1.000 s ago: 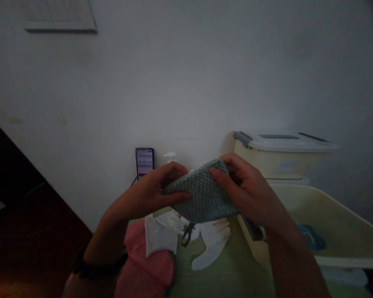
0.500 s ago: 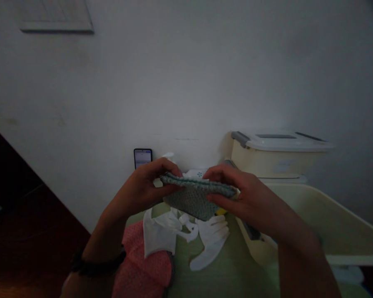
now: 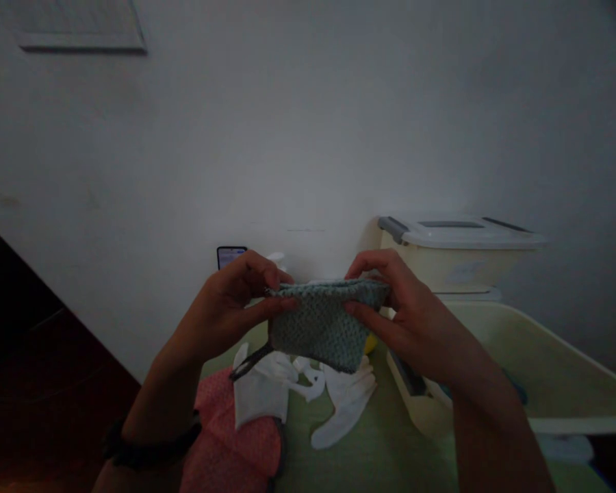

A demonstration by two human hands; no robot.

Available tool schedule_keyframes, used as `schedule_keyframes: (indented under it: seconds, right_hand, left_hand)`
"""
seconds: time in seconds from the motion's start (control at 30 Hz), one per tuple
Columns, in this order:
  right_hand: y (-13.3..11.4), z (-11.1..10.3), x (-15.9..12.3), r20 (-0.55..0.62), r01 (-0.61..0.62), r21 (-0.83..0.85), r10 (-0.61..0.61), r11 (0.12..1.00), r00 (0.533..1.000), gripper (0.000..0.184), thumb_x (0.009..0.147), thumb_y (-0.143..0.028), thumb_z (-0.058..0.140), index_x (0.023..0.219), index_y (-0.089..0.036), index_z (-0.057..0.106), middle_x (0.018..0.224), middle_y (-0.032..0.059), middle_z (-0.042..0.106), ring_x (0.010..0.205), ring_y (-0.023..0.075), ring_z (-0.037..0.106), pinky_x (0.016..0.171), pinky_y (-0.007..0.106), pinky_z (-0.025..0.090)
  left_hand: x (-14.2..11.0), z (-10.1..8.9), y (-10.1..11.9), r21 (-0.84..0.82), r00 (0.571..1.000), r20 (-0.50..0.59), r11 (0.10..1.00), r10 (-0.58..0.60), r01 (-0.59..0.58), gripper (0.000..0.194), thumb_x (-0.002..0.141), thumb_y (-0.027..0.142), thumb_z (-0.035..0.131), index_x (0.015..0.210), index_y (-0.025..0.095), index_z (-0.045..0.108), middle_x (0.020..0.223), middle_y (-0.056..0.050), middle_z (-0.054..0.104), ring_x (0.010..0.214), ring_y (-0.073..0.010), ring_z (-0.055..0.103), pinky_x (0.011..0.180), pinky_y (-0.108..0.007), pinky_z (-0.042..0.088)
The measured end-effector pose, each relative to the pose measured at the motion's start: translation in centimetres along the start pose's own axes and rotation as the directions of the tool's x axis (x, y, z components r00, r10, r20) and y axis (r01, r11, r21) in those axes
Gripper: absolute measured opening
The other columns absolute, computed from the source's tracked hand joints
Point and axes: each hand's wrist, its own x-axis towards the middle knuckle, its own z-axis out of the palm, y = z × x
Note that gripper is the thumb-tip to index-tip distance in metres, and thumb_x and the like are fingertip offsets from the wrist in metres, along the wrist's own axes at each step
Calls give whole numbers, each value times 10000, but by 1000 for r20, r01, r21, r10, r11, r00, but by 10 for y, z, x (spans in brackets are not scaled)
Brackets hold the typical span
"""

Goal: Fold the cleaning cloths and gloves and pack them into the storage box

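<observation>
A folded grey-green textured cloth (image 3: 321,329) hangs in front of me, its top edge pinched at both ends. My left hand (image 3: 241,294) grips the left end between thumb and fingers, and my right hand (image 3: 390,301) does the same at the right end. From the cloth's lower left corner dangles a dark loop (image 3: 251,361). Beneath it lie white gloves (image 3: 343,404) and a white piece of fabric (image 3: 261,394), which partly covers a red cloth (image 3: 231,438) with a dark edge.
An open cream bin (image 3: 559,370) stands at the right, with something bluish inside. Behind it is a lidded cream box (image 3: 431,263). A phone (image 3: 231,256) leans at the wall, partly behind my left hand. The green tabletop (image 3: 374,452) extends below; something yellow (image 3: 371,342) shows behind the cloth.
The cloth has tilted so that its front face shows more fully, and its top edge has risen slightly. The dark loop has come into view. Both hands keep their hold.
</observation>
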Motion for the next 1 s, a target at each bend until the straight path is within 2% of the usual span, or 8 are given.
schedule_keyframes:
  seconds: [0.1,0.17,0.27,0.43,0.63,0.73,0.87,1.0]
  right_hand:
    - [-1,-1,1,37,77,-57,-74,995,997,205,811,-49,563,917,-222,536,911,-6,552,866,133,526,762,245,397]
    - [-1,-2,2,47,100,-74,-96,992,994,193,788,-28,582,868,-202,558,875,-8,563,846,124,525,752,235,391]
    - [0,-1,3,68,64,-89,-58,994,996,163,769,-44,617,849,-182,584,841,-10,586,801,117,535,716,229,393]
    - [-1,2,3,80,-12,-151,24,989,997,53,784,-165,658,817,-172,618,773,-13,620,723,123,562,661,243,399]
    - [-6,2,1,83,-77,-236,99,969,992,32,787,-189,632,776,-174,606,684,-28,610,638,122,557,595,245,364]
    - [-6,1,1,71,-71,-249,91,966,993,32,779,-169,628,776,-177,597,683,-33,600,632,115,546,588,234,357]
    - [-5,0,1,53,-25,-234,39,972,998,68,766,-148,639,789,-177,582,714,-37,606,653,104,551,605,216,369]
    - [-6,0,1,38,-18,-221,27,975,999,99,748,-127,659,794,-177,586,722,-41,612,654,95,556,606,203,375]
  left_hand:
    - [0,-3,-1,10,1000,14,1000,17,-17,205,702,37,712,734,182,569,823,15,669,748,-91,639,656,-152,524]
    - [0,-6,-2,32,999,37,999,13,-14,194,694,33,716,725,175,588,828,9,665,752,-97,636,658,-160,523]
    - [1,-10,-2,75,998,61,997,4,-9,166,699,35,710,709,172,616,821,6,657,760,-99,627,662,-161,514]
    - [0,-15,-1,161,998,65,987,-8,-3,132,718,55,697,716,183,665,822,8,651,804,-98,618,725,-163,497]
    - [1,-17,-6,251,996,48,966,-71,57,95,734,116,704,753,180,636,817,10,654,806,-105,628,742,-183,505]
    - [1,-17,-9,318,979,146,944,-141,88,100,752,162,692,753,169,592,794,6,656,766,-114,639,729,-210,522]
    - [1,-17,-11,405,934,289,911,-208,77,94,788,227,669,804,175,592,797,9,667,775,-126,659,744,-232,532]
    - [1,-16,-10,417,909,352,907,-221,59,106,806,266,656,866,185,623,849,3,702,811,-135,675,765,-238,530]
